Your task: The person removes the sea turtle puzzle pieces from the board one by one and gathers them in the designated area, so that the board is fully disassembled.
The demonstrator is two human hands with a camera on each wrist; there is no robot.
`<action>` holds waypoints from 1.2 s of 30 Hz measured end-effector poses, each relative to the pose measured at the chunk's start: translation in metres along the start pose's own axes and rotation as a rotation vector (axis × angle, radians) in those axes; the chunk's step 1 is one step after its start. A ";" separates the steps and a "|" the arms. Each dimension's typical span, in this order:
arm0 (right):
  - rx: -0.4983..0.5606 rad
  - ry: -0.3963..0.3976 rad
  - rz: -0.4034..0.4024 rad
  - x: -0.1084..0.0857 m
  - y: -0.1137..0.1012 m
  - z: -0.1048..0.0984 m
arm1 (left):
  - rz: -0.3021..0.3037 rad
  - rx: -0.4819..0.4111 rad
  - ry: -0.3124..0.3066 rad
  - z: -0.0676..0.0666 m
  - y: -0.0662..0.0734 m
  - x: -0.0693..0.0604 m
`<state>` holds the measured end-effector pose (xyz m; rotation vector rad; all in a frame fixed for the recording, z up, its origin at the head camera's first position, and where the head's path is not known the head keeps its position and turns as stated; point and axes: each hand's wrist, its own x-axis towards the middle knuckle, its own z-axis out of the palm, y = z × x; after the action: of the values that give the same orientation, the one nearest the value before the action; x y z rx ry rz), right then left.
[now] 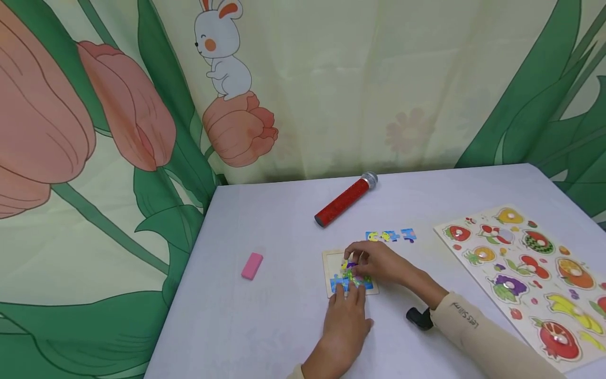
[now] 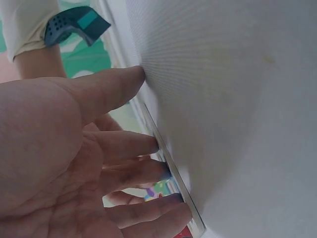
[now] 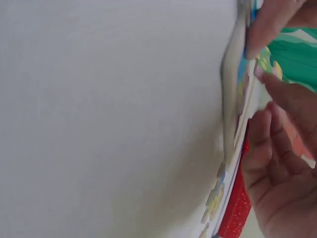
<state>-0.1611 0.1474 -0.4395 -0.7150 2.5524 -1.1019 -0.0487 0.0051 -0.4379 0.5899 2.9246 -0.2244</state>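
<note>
A small wooden puzzle tray (image 1: 333, 258) lies on the table with colourful jigsaw pieces (image 1: 337, 283) along its lower part. My left hand (image 1: 344, 323) has its fingers extended, the tips resting on the tray's near edge and the blue pieces; its palm shows in the left wrist view. Over the tray's upper right, my right hand (image 1: 379, 260) bends its fingers down and pinches a puzzle piece (image 3: 270, 62) with yellow and green on it, tilted above the tray. The fingers partly hide this piece in the head view. Loose puzzle pieces (image 1: 390, 235) lie in a row behind the right hand.
A red microphone (image 1: 343, 202) lies at the back. A pink block (image 1: 252, 266) is left of the tray. At right lies a large fruit puzzle board (image 1: 504, 252). A small black object (image 1: 419, 318) sits beside the right forearm. A patterned curtain (image 1: 360, 95) hangs behind the table.
</note>
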 end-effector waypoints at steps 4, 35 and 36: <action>0.079 -0.016 -0.052 0.000 0.002 -0.006 | -0.004 -0.001 0.005 0.000 -0.001 0.000; -0.052 0.123 0.345 -0.024 0.051 -0.068 | -0.013 -0.073 -0.042 0.000 0.001 0.000; -0.063 0.125 0.345 -0.024 0.051 -0.068 | -0.014 -0.077 -0.044 0.000 0.001 0.000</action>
<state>-0.1869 0.2306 -0.4300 -0.2091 2.6888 -0.9804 -0.0486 0.0061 -0.4385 0.5454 2.8811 -0.1245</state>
